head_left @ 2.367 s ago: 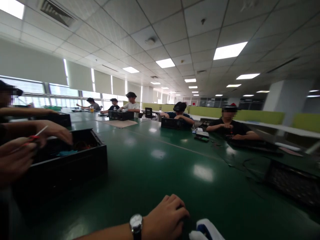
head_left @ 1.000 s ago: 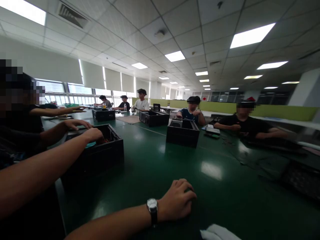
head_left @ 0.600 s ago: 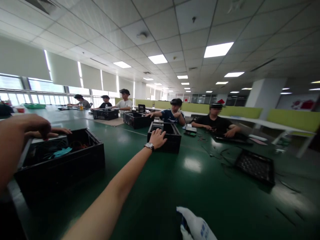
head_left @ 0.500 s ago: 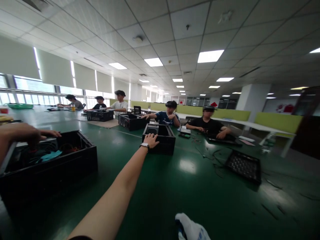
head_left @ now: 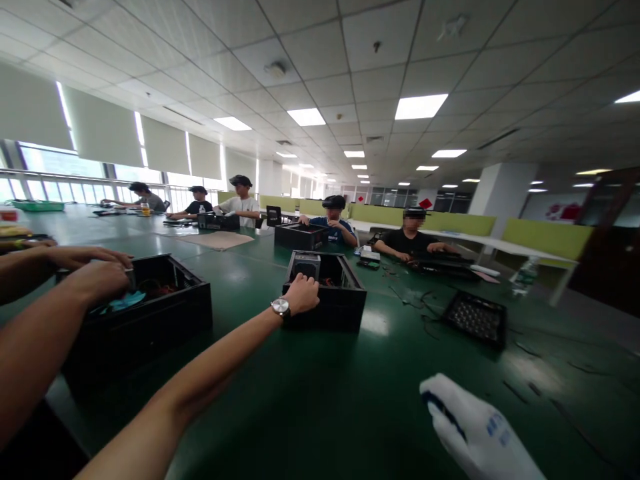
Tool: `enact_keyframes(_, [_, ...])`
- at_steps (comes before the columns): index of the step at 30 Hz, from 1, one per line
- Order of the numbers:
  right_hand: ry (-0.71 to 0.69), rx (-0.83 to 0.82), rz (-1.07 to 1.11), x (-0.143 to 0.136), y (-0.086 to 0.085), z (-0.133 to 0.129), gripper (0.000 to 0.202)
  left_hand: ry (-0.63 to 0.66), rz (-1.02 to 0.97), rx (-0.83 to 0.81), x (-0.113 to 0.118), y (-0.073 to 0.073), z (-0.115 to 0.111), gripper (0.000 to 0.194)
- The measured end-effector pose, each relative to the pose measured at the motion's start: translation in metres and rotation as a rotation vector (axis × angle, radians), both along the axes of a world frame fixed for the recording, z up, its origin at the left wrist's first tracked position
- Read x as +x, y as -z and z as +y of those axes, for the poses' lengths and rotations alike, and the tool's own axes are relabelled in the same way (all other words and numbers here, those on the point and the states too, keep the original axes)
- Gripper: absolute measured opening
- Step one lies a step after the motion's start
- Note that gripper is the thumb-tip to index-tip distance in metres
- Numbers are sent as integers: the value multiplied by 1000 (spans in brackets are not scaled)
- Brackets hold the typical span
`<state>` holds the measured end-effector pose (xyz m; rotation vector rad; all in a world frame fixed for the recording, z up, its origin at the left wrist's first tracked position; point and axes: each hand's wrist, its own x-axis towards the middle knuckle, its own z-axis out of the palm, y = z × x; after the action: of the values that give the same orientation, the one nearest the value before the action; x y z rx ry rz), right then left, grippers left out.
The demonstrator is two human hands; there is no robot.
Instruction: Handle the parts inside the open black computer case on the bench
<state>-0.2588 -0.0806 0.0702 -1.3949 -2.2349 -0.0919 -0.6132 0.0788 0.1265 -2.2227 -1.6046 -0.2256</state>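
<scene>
In the head view, the left hand has gone from lying spread on the rim of the case to fingers bent over its near wall, apparently gripping it, and the case stands nearer to the wearer than half a second ago; to judge by that, it is being drawn in along the table, and its inside comes within easier reach. The right hand, in a white glove, has risen further into view, to the right of the case and on the wearer's side of it, touching neither case nor table as far as can be seen; dark blue shows between thumb and fingers, and I cannot tell whether it is an object or part of the glove. The open-topped case holds a grey fan unit toward its left side and reddish wires beside that. To the left of the case, a left case contains a pale blue cloth and more wires, with a co-worker's hand over it. Beyond the case stands a far case, its contents hidden; to the right lies a black tray with a studded inside.
</scene>
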Motion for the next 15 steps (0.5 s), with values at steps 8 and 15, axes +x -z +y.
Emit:
enact_keyframes(8, [-245, 33, -647, -130, -122, 29, 32, 476, -6, -380, 8, -20, -211, 29])
enact_keyframes(15, [-357, -167, -911, -151, -71, 34, 39, 460, 206, -560, 9, -20, -147, 51])
